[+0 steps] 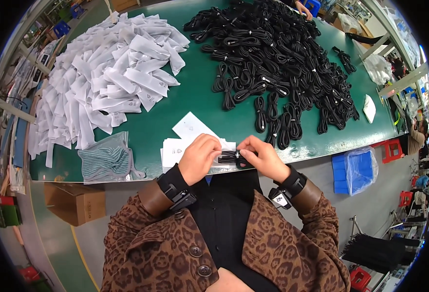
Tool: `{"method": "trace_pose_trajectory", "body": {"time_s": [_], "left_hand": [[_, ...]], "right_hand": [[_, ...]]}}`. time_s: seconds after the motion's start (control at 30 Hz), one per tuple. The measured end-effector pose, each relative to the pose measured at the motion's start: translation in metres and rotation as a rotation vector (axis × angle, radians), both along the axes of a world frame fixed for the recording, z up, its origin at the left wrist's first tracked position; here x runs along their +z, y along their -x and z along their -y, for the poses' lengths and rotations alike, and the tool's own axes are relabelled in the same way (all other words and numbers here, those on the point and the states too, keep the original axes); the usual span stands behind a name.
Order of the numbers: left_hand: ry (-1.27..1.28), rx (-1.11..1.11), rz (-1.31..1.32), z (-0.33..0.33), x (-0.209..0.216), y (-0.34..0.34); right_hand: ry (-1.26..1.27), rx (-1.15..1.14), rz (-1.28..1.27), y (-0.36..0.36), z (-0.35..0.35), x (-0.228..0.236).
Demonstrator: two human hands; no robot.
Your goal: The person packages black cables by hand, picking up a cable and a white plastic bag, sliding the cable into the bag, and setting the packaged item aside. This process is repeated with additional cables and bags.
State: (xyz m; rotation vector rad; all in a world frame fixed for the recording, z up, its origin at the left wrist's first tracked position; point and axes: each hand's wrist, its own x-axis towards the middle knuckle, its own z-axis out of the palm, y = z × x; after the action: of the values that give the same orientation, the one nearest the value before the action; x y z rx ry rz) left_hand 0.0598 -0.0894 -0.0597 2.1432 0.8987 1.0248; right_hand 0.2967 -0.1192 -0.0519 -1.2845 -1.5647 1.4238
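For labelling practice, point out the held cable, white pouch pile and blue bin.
Held cable (228, 158), head view: its looped strands.
White pouch pile (112, 78), head view: its middle.
Blue bin (340, 174), head view: its left side.

Leopard-print jacket (161, 243), round buttons (195, 251), brown cuffs (151, 199); black shirt (224, 219); black wrist straps (173, 182), white label (281, 199) on right.

Bare tabletop (187, 95) lies between obstructing pouch heap (119, 78) and cable pile (285, 61).
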Motion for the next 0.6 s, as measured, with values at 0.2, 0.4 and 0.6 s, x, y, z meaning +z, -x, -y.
{"method": "trace_pose_trajectory", "body": {"time_s": [0.2,0.4,0.6], "left_hand": [[-0.177,-0.038,-0.022,-0.012,0.013,0.001],[0.004,0.051,0.082,-0.019,0.031,0.006],[0.006,0.087,0.070,-0.025,0.040,0.006]], "right_hand": [[-0.458,0.084,0.187,0.009,-0.015,0.004],[-0.842,0.068,0.258,0.019,-0.024,0.016],[-0.549,-0.172,0.040,0.040,-0.027,0.015]]}}
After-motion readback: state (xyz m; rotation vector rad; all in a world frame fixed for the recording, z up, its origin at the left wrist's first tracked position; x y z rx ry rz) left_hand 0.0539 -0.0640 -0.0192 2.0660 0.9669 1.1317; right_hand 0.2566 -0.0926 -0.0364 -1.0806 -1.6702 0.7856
